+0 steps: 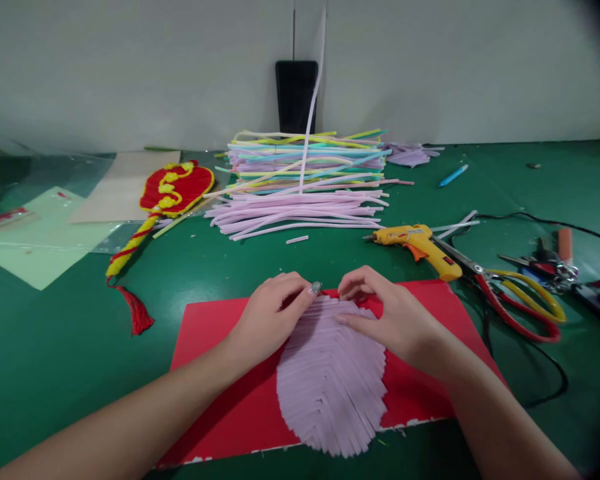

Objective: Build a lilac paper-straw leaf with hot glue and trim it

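Note:
A leaf-shaped piece of lilac pipe cleaners (333, 380), laid in a slanting V pattern, rests on a red sheet of card (220, 373) and overhangs its near edge. At the piece's upper left edge is my left hand (275, 310), thumb and fingers closed on the rim; its fingertips are partly hidden. My right hand (387, 320) lies over the upper right side, fingers curled but apart from the thumb, whose tip touches the lilac surface. Nothing shows between the right fingers.
Lilac pipe cleaners (300, 210) lie bundled before a multicoloured pile (310, 157); one stands up before a black phone (295, 93). A yellow glue gun (420, 247), scissors (520, 300), keys (555, 270) and a blue pen (453, 175) are rightward. A red-and-yellow fan (173, 193) lies left.

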Demonstrator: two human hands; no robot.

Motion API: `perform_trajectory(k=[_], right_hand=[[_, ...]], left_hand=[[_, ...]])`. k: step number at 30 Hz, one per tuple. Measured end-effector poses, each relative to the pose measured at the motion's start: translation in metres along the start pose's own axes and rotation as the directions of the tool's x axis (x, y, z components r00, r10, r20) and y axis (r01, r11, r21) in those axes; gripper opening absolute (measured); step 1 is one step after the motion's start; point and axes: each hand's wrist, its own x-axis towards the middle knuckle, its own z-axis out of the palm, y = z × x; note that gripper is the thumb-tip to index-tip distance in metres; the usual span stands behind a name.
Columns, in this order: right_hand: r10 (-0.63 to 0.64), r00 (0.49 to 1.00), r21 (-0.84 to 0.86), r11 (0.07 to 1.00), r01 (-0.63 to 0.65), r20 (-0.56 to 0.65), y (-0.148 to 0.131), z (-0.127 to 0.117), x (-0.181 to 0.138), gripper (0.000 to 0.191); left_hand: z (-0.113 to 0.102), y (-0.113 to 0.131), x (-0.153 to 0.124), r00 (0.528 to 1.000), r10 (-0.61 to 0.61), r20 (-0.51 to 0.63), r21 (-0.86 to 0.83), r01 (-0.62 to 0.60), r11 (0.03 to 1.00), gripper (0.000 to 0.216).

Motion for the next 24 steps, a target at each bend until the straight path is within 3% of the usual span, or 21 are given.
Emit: perform_trajectory(k=[24], right_hand=[[-0.007,1.0,-0.008,1.0,0.007,-0.004,0.0011,-0.0004,-0.0001,0.021]], left_hand=[[0.0004,0.0008,0.0011,1.0,0.004,0.003,0.01,-0.004,1.0,0.031]])
